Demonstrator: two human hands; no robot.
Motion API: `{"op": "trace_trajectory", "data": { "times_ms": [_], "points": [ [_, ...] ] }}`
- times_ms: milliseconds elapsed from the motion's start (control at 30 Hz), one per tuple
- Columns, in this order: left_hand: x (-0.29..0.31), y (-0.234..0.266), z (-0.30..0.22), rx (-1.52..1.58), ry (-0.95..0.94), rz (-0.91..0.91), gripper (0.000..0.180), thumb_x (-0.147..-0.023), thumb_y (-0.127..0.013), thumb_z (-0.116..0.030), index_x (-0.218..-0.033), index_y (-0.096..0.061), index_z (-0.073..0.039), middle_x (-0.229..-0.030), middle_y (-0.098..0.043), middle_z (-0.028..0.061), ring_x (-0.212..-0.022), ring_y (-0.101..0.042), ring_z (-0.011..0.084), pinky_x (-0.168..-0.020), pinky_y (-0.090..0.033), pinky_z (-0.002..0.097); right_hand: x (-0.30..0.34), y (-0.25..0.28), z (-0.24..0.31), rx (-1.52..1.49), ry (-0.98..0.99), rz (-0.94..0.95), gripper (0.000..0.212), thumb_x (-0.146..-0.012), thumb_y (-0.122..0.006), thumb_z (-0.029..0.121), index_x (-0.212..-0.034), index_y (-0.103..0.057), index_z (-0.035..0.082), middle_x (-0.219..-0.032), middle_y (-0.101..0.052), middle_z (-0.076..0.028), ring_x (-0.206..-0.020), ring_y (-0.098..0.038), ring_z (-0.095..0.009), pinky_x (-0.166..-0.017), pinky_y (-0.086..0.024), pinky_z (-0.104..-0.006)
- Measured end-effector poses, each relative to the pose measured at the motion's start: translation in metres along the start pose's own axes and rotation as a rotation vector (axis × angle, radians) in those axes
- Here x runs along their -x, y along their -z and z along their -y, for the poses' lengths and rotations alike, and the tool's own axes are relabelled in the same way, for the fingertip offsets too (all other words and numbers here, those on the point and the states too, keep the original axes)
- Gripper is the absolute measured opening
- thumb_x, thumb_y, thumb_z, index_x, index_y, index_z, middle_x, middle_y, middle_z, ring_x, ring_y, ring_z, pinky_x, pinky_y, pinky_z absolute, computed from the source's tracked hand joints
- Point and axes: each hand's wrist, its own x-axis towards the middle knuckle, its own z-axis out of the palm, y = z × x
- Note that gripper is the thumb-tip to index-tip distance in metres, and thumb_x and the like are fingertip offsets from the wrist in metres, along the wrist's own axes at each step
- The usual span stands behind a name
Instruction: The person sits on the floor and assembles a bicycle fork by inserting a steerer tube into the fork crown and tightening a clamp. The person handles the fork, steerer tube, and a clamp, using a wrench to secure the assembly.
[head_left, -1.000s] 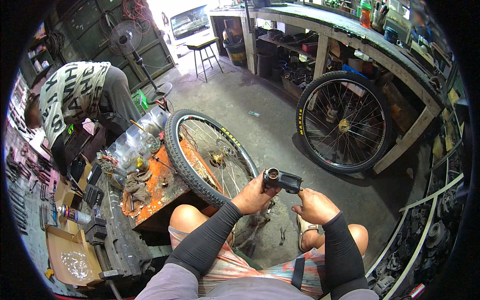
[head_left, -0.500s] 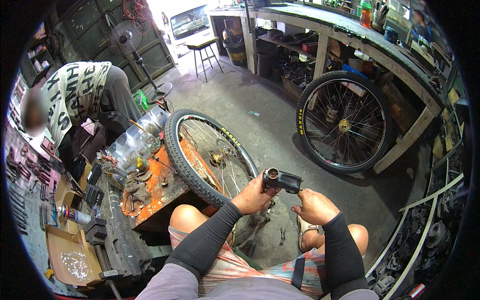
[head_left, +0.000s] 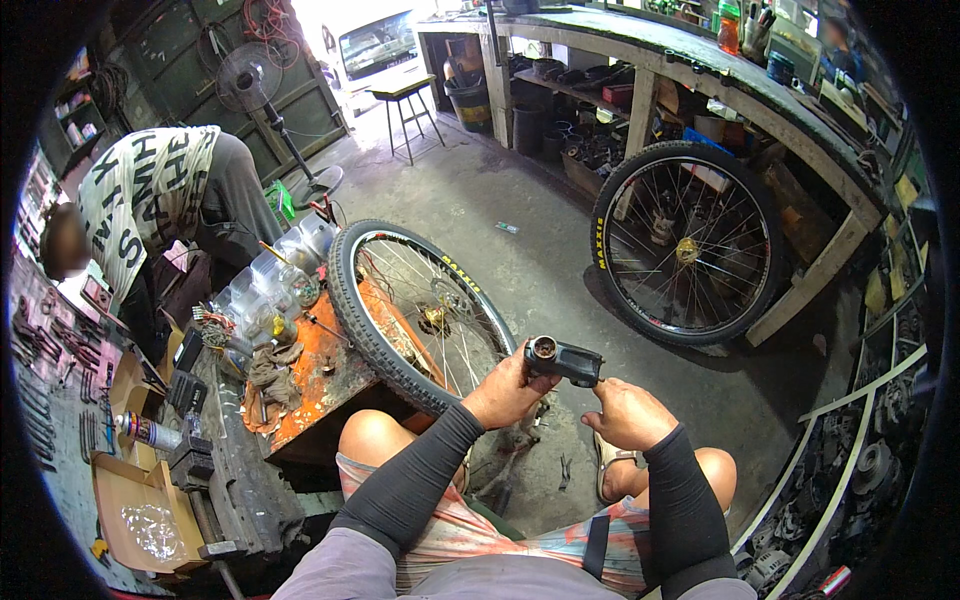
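Head view: left hand (head_left: pixel 503 393) clamped on black tubular part (head_left: pixel 577 364), below frame centre; right hand (head_left: pixel 636 414) at its right end, closure cannot be told; step apparently working that end; next move calls for steady left hold.

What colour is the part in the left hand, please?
The part is mostly black; see the head view.

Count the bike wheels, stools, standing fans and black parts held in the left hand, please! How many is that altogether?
Bike wheels: 2
Stool: 1
Standing fan: 1
Black part in the left hand: 1
Total: 5
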Motion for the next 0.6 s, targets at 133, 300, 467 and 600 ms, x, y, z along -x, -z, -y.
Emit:
{"op": "trace_trajectory", "data": {
  "times_ms": [133,300,467,600],
  "points": [
    [0.000,0.000,0.001,-0.017,0.006,-0.002,0.036,-0.109,-0.074,-0.016,-0.137,-0.055,-0.003,-0.114,-0.074,0.0126,-0.105,-0.070,0.0177,-0.097,-0.058,0.0387,-0.001,0.001,0.002,0.005,-0.018,0.015,0.050,-0.100,-0.079,0.030,-0.133,-0.064,-0.005,-0.122,-0.074,-0.027,-0.118,-0.073,-0.045,-0.103,-0.059,-0.0520],
    [0.000,-0.002,0.007,0.013,-0.031,-0.031,0.035,-0.107,-0.076,-0.016,-0.134,-0.057,-0.003,-0.112,-0.074,0.0114,-0.103,-0.069,0.0170,-0.095,-0.058,0.0385,-0.002,-0.004,0.000,0.002,0.007,-0.003,0.050,-0.100,-0.079,0.030,-0.132,-0.065,-0.006,-0.123,-0.074,-0.027,-0.119,-0.073,-0.044,-0.103,-0.058,-0.0517],
    [0.000,-0.007,0.000,0.018,0.024,-0.048,0.037,-0.106,-0.078,-0.015,-0.134,-0.058,-0.003,-0.111,-0.075,0.0129,-0.103,-0.073,0.0221,-0.095,-0.058,0.0394,-0.004,-0.007,-0.007,-0.004,0.019,0.010,0.048,-0.100,-0.078,0.027,-0.133,-0.065,-0.005,-0.125,-0.074,-0.028,-0.119,-0.072,-0.045,-0.104,-0.057,-0.0526],
    [0.012,-0.014,0.000,-0.092,-0.086,-0.095,0.043,-0.102,-0.081,-0.013,-0.136,-0.058,-0.004,-0.115,-0.074,0.0161,-0.109,-0.074,0.0324,-0.098,-0.058,0.0413,-0.004,0.000,-0.028,-0.080,0.049,-0.138,0.056,-0.101,-0.076,0.021,-0.149,-0.060,-0.001,-0.134,-0.072,-0.030,-0.126,-0.071,-0.045,-0.109,-0.056,-0.0508]
  ]
}}
